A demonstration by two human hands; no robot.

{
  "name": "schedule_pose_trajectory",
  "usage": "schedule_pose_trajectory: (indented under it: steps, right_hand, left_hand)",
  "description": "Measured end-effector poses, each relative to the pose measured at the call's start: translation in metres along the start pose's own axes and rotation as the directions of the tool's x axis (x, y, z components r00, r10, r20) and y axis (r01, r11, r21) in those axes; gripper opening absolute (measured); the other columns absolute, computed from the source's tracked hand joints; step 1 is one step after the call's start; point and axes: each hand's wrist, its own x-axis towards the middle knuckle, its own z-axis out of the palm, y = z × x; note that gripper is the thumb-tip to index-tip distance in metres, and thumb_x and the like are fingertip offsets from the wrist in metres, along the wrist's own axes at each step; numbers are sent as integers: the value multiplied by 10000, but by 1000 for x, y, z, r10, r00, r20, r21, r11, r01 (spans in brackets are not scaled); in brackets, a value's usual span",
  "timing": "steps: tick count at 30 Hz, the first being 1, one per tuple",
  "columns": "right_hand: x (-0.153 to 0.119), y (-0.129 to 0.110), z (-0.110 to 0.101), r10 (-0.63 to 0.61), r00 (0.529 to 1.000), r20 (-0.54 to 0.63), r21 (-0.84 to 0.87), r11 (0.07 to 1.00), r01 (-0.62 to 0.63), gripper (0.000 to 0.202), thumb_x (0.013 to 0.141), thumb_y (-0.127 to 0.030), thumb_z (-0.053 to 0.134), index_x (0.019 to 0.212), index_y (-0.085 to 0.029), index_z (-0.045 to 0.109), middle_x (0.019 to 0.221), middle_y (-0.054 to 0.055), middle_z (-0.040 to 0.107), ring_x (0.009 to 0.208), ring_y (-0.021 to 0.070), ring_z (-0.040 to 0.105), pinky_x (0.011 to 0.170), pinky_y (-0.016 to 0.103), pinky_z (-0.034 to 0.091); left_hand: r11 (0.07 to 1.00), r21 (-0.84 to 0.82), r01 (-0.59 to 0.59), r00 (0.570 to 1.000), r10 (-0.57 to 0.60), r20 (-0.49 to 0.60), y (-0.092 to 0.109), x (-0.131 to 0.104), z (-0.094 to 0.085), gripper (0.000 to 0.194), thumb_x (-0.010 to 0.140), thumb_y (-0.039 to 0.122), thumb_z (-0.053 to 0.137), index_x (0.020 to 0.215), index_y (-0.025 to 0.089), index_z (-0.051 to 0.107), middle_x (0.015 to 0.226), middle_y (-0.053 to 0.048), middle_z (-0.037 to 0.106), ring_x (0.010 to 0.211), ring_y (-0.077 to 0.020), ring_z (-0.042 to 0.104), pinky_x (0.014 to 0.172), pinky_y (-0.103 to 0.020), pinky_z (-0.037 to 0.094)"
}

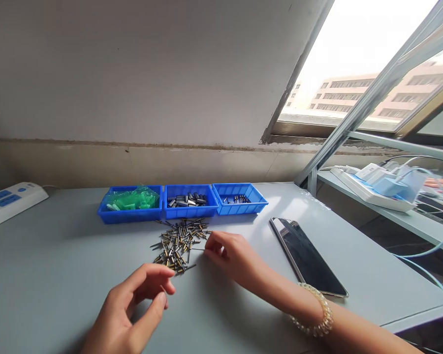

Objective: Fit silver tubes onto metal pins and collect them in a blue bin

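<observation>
A loose pile of blind rivets (pixel 179 243), dark and brass-coloured with thin pins, lies on the grey table. At the pile's right edge, my right hand (pixel 231 253) has thumb and fingertips pinched on one rivet (pixel 197 249), whose thin pin sticks out to the left. My left hand (pixel 133 307) hovers just in front of the pile, fingers curled and apart from the thumb, with nothing visible between them. Behind the pile, the right blue bin (pixel 256 205) contains a few rivets (pixel 241 198).
The middle blue bin (pixel 190 212) holds short metal cylinders (pixel 187 199); the left blue bin (pixel 129 217) holds a green plastic bag (pixel 136 198). A phone (pixel 310 258) lies right of my right forearm. Power strips (pixel 16 201) and a cabled shelf (pixel 391 206) flank the table.
</observation>
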Motion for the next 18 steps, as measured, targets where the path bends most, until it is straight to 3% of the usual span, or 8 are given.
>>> schedule_pose_trajectory:
  steps: [4, 7, 11, 14, 18]
  right_hand:
    - [-2, -11, -10, -4, 1000, -20, 121, 993, 6, 130, 812, -59, 597, 742, -168, 599, 649, -8, 653, 565, 110, 590, 549, 208, 485]
    - [-12, -30, -9, -99, 993, -67, 256, 960, 113, 98, 828, -98, 607, 766, -170, 628, 671, -6, 676, 586, 100, 605, 574, 191, 507]
    - [-25, -48, -3, -285, 940, -185, 313, 890, 332, 129, 844, -87, 594, 761, -161, 661, 633, 2, 640, 555, 93, 566, 542, 181, 489]
    - [-29, -54, 1, -356, 898, -258, 329, 841, 429, 114, 852, -79, 611, 788, -149, 675, 645, 18, 642, 573, 96, 586, 558, 177, 503]
    - [-33, -59, 1, -424, 876, -230, 441, 757, 482, 98, 897, -182, 651, 820, -148, 701, 706, 30, 638, 621, 94, 610, 621, 167, 527]
  left_hand:
    - [999, -33, -12, 999, 13, 34, -15, 5, 0, 157, 818, 350, 637, 950, 276, 681, 795, 8, 715, 730, -177, 686, 704, -235, 579]
    - [997, -76, 1, 999, 3, 54, -19, 6, 1, 184, 820, 376, 664, 973, 276, 688, 788, 11, 726, 698, -172, 694, 693, -232, 586]
    - [997, -73, 26, 994, -18, 106, -14, 5, 3, 108, 799, 346, 696, 868, 267, 722, 684, 27, 718, 648, -163, 690, 645, -202, 568]
    - [999, -38, 32, 991, -27, 128, -9, 5, 4, 82, 786, 318, 699, 768, 248, 737, 622, 29, 704, 625, -158, 678, 636, -193, 547]
    - [992, -88, 94, 970, -72, 234, -1, 3, 10, 124, 795, 307, 679, 755, 218, 755, 650, 16, 724, 672, -177, 690, 655, -206, 532]
